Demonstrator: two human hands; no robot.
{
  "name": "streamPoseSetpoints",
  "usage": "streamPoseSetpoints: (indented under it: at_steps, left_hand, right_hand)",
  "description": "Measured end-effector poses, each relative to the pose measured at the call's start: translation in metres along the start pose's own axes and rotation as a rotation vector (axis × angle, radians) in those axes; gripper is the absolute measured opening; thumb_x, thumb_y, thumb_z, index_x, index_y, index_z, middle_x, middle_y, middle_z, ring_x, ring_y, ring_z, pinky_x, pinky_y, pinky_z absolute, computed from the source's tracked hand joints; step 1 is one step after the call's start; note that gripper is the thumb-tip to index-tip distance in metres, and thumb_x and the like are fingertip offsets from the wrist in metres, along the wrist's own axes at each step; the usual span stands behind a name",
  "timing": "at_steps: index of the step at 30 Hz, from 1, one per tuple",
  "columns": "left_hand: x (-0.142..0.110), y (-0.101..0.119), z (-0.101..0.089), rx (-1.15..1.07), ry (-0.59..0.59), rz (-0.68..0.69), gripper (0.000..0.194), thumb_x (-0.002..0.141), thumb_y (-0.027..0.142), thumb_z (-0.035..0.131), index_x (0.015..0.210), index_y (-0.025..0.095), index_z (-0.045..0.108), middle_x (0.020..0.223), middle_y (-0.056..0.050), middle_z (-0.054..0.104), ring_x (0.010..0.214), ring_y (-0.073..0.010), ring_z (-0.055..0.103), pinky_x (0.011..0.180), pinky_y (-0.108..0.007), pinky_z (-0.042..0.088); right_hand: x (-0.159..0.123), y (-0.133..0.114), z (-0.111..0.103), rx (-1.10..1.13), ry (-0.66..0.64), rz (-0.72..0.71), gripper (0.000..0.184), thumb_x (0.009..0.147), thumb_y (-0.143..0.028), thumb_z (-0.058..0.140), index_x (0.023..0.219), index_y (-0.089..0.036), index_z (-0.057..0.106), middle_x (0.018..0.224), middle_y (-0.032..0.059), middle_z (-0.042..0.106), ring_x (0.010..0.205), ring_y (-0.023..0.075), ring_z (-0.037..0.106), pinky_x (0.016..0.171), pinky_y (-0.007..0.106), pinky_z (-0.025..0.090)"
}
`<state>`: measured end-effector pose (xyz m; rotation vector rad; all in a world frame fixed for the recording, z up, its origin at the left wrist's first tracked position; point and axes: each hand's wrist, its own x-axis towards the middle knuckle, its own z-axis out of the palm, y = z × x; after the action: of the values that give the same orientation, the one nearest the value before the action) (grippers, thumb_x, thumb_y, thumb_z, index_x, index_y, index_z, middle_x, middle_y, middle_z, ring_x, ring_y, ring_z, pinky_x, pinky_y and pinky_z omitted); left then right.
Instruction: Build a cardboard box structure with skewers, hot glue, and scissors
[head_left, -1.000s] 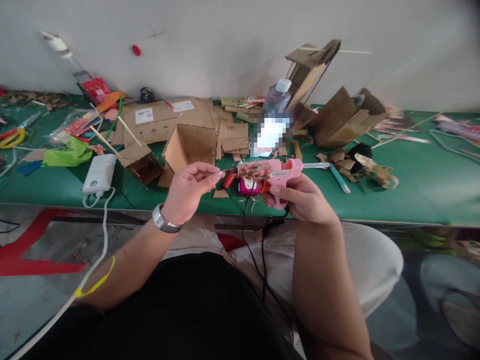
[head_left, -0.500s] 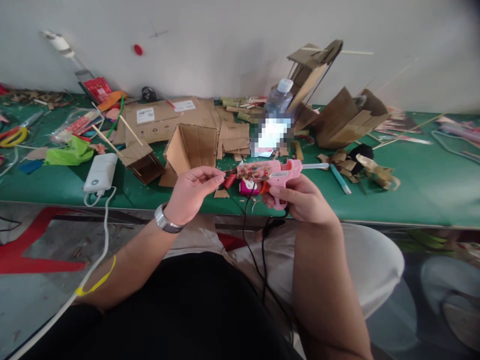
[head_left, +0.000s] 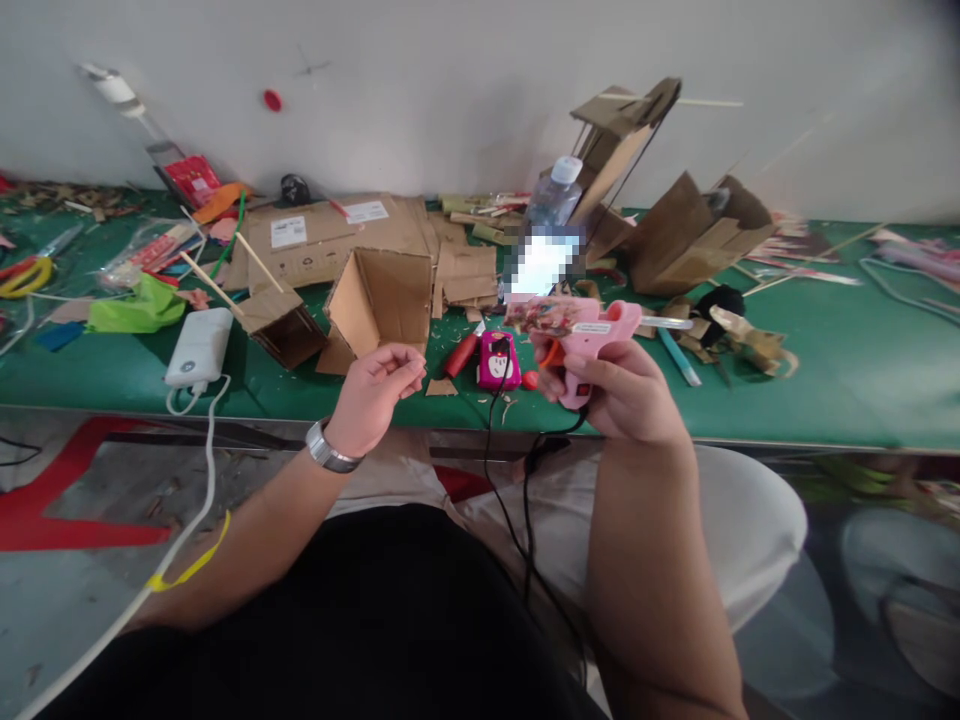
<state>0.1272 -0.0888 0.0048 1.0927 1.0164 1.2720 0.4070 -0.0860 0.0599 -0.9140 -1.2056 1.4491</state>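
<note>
My right hand (head_left: pixel 626 390) is wrapped round the handle of a pink hot glue gun (head_left: pixel 589 345), with a clear glue stick (head_left: pixel 670 322) poking out of its back end. Stained and blotchy, the gun's front part points left. My left hand (head_left: pixel 379 392) is closed in a pinch, apart from the gun; what it holds, if anything, is too small to make out. Just behind that hand stands an open cardboard box (head_left: pixel 386 300). Between my hands, on the green table, lie a magenta socket block (head_left: pixel 498 362) with a plug in it and a red-handled tool (head_left: pixel 461 354).
A white power bank (head_left: pixel 199 347) with a cable sits at the left beside a small cardboard box with sticks (head_left: pixel 281 325). Behind are flattened cardboard (head_left: pixel 322 240), a plastic bottle (head_left: pixel 553 195) and cardboard structures (head_left: pixel 694 235). Black cords (head_left: pixel 525 500) hang over my lap.
My right hand has moved the glue gun right and slightly up, away from my left hand. The left hand has drawn back a little left, its fingers still pinched.
</note>
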Motion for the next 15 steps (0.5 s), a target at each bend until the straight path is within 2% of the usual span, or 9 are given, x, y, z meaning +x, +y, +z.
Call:
streamPoseSetpoints:
  at_steps: [3, 6, 11, 15]
  left_hand:
    - [-0.008, -0.009, -0.012, 0.149, 0.044, 0.026, 0.025, 0.087, 0.042, 0.083, 0.091, 0.019, 0.075, 0.084, -0.004, 0.073, 0.074, -0.0124, 0.065, 0.069, -0.025, 0.054]
    - [-0.024, -0.013, -0.027, 0.303, 0.087, 0.059, 0.025, 0.089, 0.042, 0.082, 0.095, 0.018, 0.077, 0.089, -0.006, 0.077, 0.079, -0.0144, 0.069, 0.074, -0.026, 0.057]
    - [-0.066, -0.021, -0.06, 0.486, 0.148, 0.083, 0.023, 0.092, 0.041, 0.079, 0.096, 0.019, 0.08, 0.092, -0.008, 0.08, 0.08, -0.017, 0.072, 0.074, -0.028, 0.058]
    - [-0.098, -0.028, -0.091, 0.601, 0.226, 0.024, 0.021, 0.087, 0.039, 0.082, 0.096, 0.02, 0.082, 0.09, -0.007, 0.082, 0.077, -0.0175, 0.073, 0.074, -0.028, 0.06]
  right_hand:
    - [0.0, -0.002, 0.001, 0.063, 0.057, -0.034, 0.032, 0.073, -0.04, 0.095, 0.084, -0.018, 0.074, 0.07, 0.0021, 0.064, 0.056, 0.0153, 0.056, 0.053, 0.032, 0.037]
    - [-0.001, -0.002, 0.001, 0.062, 0.054, -0.029, 0.029, 0.075, -0.038, 0.094, 0.085, -0.018, 0.075, 0.069, 0.0022, 0.064, 0.056, 0.0156, 0.056, 0.053, 0.033, 0.036]
    - [0.001, 0.001, 0.003, -0.012, 0.024, 0.01, 0.032, 0.076, -0.043, 0.093, 0.087, -0.018, 0.076, 0.064, 0.0019, 0.063, 0.056, 0.0163, 0.055, 0.053, 0.032, 0.037]
    - [0.005, 0.006, 0.007, -0.05, 0.016, 0.029, 0.032, 0.075, -0.045, 0.093, 0.079, -0.02, 0.073, 0.065, 0.0018, 0.063, 0.056, 0.0162, 0.055, 0.051, 0.031, 0.038]
